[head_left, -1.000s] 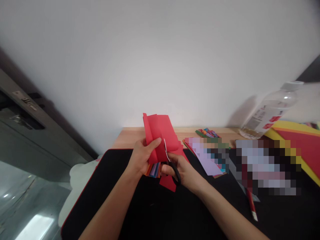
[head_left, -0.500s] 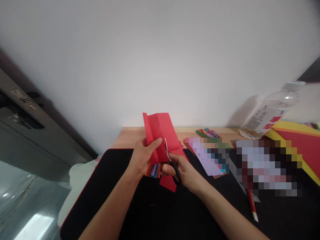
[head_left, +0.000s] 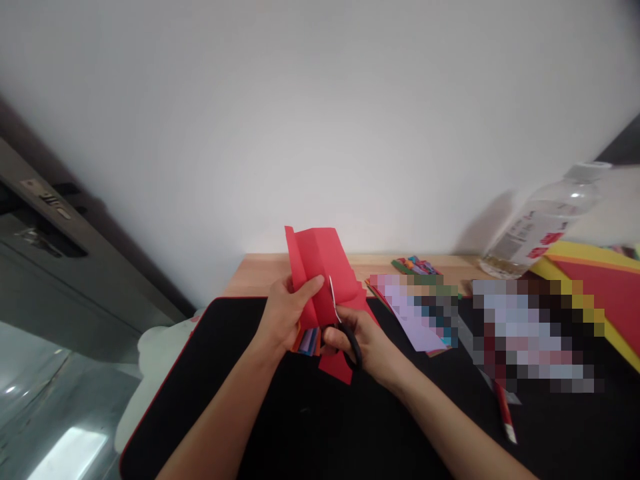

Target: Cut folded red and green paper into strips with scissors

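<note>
My left hand (head_left: 286, 310) grips a creased sheet of red paper (head_left: 323, 257) by its left side, thumb pressed on its face. The sheet stands tilted above the desk. My right hand (head_left: 357, 337) is closed round the black handles of a pair of scissors (head_left: 355, 347). One silvery blade lies across the front of the red paper; where the other blade sits I cannot tell. Under my hands are several folded coloured papers (head_left: 309, 341) and a red paper piece (head_left: 336, 368), partly hidden by the hands.
A black mat (head_left: 310, 433) covers the wooden desk (head_left: 260, 267) against a wall. To the right lie coloured paper strips (head_left: 410, 327), a clear ruler (head_left: 470, 343), a red pencil (head_left: 504, 407), a plastic bottle (head_left: 545, 220) and yellow and red sheets (head_left: 600, 287). Blurred blocks hide some items.
The top of the red sheet has tipped slightly to the left, and the scissor blade has shifted a little with it. Both hands keep their holds.
</note>
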{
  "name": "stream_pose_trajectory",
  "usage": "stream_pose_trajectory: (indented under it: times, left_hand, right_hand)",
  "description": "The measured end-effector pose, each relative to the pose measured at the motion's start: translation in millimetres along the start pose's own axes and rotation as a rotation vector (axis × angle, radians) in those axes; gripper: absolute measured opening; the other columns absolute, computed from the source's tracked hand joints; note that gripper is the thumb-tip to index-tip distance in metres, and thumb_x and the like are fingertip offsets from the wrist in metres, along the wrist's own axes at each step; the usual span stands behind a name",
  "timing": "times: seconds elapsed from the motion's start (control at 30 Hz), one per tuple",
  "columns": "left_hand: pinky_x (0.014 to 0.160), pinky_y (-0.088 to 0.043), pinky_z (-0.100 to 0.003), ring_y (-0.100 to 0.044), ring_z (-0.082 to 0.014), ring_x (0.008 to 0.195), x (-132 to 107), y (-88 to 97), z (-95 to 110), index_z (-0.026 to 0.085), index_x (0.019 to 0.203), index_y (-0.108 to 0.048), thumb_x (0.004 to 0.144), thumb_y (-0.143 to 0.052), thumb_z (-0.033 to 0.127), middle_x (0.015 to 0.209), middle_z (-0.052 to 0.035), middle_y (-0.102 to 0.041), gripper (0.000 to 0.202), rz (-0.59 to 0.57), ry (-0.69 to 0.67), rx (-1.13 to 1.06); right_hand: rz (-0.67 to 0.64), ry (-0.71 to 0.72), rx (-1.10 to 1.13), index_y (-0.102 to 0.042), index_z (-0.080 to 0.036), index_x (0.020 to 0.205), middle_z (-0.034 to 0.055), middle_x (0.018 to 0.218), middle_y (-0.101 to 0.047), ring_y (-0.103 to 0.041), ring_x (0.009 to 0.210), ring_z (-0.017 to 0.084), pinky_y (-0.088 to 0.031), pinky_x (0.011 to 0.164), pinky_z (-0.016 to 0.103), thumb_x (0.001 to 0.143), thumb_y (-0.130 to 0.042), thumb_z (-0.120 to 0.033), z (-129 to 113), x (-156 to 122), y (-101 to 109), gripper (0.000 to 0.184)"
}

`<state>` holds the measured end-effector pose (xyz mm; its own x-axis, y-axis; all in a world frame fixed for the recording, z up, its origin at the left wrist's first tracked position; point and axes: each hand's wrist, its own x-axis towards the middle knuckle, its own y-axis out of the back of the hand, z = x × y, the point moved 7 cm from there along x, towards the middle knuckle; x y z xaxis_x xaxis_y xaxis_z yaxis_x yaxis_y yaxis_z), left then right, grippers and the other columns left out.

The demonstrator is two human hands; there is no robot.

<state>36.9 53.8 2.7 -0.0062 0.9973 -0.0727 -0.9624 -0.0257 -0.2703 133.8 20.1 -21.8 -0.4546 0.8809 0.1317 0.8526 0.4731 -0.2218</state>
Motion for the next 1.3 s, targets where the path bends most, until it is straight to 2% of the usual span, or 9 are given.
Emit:
stream_pose_trajectory:
  times: [0.33,0.73,1.13,1.3]
  left_hand:
    - [0.062,-0.052,-0.031,-0.063,-0.0176,0.064,0.3,0.1,-0.2,0.01,0.079,-0.065,0.063,-0.075,0.03,0.076,-0.009,-0.069,0.027,0.019,0.009,-0.007]
    - [0.062,-0.053,-0.03,-0.063,-0.0184,0.066,-0.7,-1.1,1.5,0.009,0.081,-0.066,0.063,-0.075,0.029,0.076,-0.0088,-0.069,0.028,0.012,-0.001,-0.011]
    - [0.058,-0.051,-0.027,-0.062,-0.0158,0.061,-0.3,-0.8,1.1,0.01,0.076,-0.066,0.063,-0.076,0.026,0.072,-0.0064,-0.069,0.023,0.03,0.004,-0.026]
    - [0.057,-0.051,-0.027,-0.062,-0.0151,0.06,0.6,-0.6,0.9,0.01,0.075,-0.066,0.063,-0.075,0.026,0.07,-0.006,-0.068,0.022,0.026,0.005,-0.028]
  right_hand:
    - [0.015,0.006,-0.014,-0.06,-0.016,0.071,-0.0013,0.057,-0.057,-0.049,0.052,0.011,-0.04,0.051,0.025,0.063,-0.068,-0.061,1.3,1.0,0.2,0.046]
    - [0.055,-0.019,-0.028,-0.057,-0.017,0.063,-0.0028,0.053,-0.054,-0.047,0.047,0.01,-0.039,0.048,0.023,0.062,-0.073,-0.052,4.2,0.8,3.5,0.038]
    - [0.104,-0.054,-0.01,-0.055,-0.016,0.06,-0.0047,0.047,-0.05,-0.042,0.043,0.008,-0.034,0.042,0.021,0.059,-0.075,-0.052,4.5,0.1,4.1,0.041]
    - [0.101,-0.045,-0.021,-0.053,-0.016,0.06,-0.0046,0.045,-0.05,-0.043,0.041,0.007,-0.031,0.04,0.02,0.062,-0.073,-0.051,6.0,0.1,4.8,0.04]
